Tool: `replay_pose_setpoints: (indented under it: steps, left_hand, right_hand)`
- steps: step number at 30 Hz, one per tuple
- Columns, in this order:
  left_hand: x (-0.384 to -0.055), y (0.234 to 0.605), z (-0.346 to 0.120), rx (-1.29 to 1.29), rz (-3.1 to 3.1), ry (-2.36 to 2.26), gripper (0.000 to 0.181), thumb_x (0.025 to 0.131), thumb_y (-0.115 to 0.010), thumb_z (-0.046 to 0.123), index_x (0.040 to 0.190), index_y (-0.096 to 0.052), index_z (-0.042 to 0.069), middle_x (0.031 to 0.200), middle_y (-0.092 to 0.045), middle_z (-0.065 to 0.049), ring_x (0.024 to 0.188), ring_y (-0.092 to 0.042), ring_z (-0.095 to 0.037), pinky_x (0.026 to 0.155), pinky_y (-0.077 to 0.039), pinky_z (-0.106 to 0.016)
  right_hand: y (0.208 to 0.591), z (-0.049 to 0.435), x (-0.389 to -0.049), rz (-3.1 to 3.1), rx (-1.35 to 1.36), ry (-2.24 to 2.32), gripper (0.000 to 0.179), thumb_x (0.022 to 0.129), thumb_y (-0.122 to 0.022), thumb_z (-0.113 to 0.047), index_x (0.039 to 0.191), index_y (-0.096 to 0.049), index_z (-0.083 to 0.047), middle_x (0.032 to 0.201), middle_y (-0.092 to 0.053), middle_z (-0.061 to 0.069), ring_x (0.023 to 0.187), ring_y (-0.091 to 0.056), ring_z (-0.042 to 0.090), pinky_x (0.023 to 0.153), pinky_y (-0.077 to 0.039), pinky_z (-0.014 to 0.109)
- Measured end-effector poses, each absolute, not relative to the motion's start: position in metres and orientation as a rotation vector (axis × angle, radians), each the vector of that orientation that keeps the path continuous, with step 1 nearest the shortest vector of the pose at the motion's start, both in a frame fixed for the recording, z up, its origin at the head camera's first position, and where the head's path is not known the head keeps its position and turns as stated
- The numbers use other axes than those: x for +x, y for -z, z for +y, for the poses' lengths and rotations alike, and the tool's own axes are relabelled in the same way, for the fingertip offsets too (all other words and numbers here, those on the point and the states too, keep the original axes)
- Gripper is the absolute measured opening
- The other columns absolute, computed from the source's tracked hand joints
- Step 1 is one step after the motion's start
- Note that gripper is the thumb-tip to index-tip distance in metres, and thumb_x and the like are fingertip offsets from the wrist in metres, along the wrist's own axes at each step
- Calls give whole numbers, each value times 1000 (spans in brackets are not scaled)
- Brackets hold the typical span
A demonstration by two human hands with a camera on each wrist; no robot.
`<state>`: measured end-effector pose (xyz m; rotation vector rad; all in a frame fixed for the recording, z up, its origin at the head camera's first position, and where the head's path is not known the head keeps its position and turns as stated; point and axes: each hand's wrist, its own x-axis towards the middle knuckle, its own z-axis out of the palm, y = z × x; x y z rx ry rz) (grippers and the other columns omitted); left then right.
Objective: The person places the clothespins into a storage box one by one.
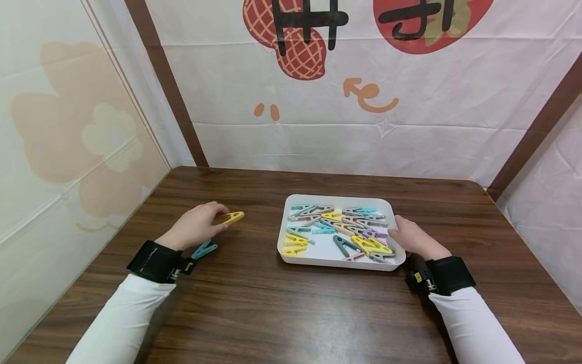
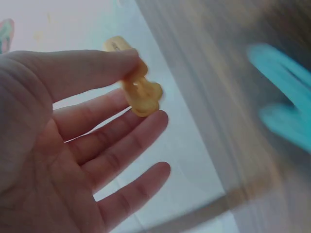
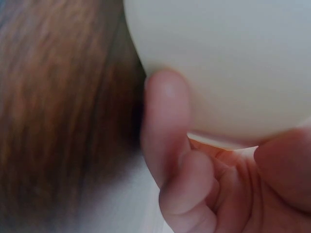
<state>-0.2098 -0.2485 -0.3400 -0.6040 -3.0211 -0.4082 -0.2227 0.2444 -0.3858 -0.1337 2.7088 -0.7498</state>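
Observation:
In the head view my left hand is above the left part of the table, pinching a yellow clothespin. The left wrist view shows the thumb pressing that yellow clothespin against the fingers, the little finger extended away. A blue clothespin lies on the table below this hand, near the wrist. At the right end of a white tray, my right hand grips the rim, thumb at the inner edge. The right wrist view has curled fingers against the tray's wall.
Inside the tray several clothespins lie jumbled, in yellow, blue, grey-green, pink, purple and grey. The tray rests on a brown wooden table. Printed white curtains hang behind it and along both sides.

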Motion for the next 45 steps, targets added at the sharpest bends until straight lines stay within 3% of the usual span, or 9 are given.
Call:
replay_pose_setpoints:
  steps: [7, 12, 21, 30, 38, 45]
  left_hand:
    - [-216, 328, -190, -766, -2957, 377, 35, 89, -72, 20, 118, -64, 2, 106, -64, -8, 90, -61, -22, 76, -49, -41]
    - [-221, 329, -151, -932, -2944, 365, 34, 89, -72, 22, 118, -65, 5, 106, -63, -5, 84, -60, -18, 72, -48, -34]
    - [-227, 336, -95, -1174, -2980, 206, 33, 91, -70, 25, 119, -66, 9, 109, -64, -2, 93, -60, -13, 80, -50, -32]
    - [-227, 340, -61, -1353, -2968, 57, 23, 91, -69, 25, 110, -69, 12, 106, -66, 1, 96, -60, -12, 81, -48, -30]
    - [-228, 346, -46, -1393, -3016, -55, 18, 91, -69, 22, 105, -69, 11, 100, -66, 1, 91, -58, -12, 81, -46, -29]
    - [-230, 352, -40, -1406, -3002, -130, 10, 90, -69, 20, 97, -67, 13, 89, -62, 5, 79, -53, -12, 74, -44, -28]
  right_hand:
    - [389, 245, -226, 2714, -134, 756, 56, 101, -42, -13, 141, -18, 19, 126, -42, 38, 70, -55, 24, 54, -46, 34]
    - [389, 244, -225, 2705, -124, 762, 56, 101, -42, -12, 141, -18, 19, 128, -41, 38, 75, -56, 26, 55, -46, 34]
    - [389, 244, -224, 2700, -123, 772, 55, 102, -41, -12, 141, -18, 18, 130, -41, 38, 86, -57, 30, 56, -47, 34]
    - [389, 245, -223, 2694, -129, 814, 52, 102, -41, -11, 140, -22, 17, 126, -44, 36, 83, -57, 29, 54, -48, 34]
    - [390, 245, -224, 2694, -120, 798, 54, 102, -41, -12, 141, -20, 17, 130, -41, 37, 87, -56, 30, 57, -47, 34]
    - [389, 245, -224, 2697, -114, 785, 56, 102, -41, -13, 142, -18, 18, 134, -38, 38, 92, -56, 33, 59, -47, 34]
